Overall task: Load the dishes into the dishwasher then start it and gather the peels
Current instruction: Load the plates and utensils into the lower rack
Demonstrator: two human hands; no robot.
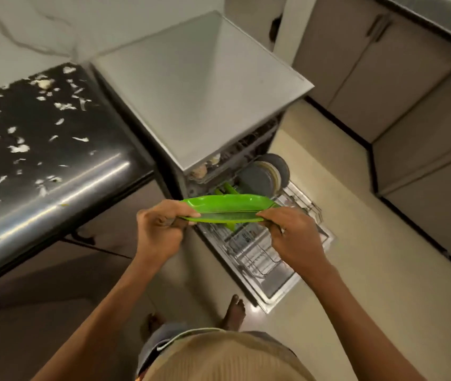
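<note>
I hold a stack of green leaf-shaped plates (229, 206) over the open dishwasher. My left hand (161, 226) grips the plates' left end and my right hand (290, 235) grips the right end. Below them the lower wire rack (249, 251) is pulled out over the lowered door (276, 295). Grey round plates (260, 178) stand on edge at the rack's back, with other green plates (228, 189) beside them. White peels (21, 148) lie scattered over the black countertop (54, 171) at left.
The dishwasher's steel top (199, 86) is straight ahead. Grey cabinets (397, 86) line the right side across a strip of beige floor (356, 257). Cabinet doors (67, 270) sit under the counter. My bare feet (234, 312) stand just before the door.
</note>
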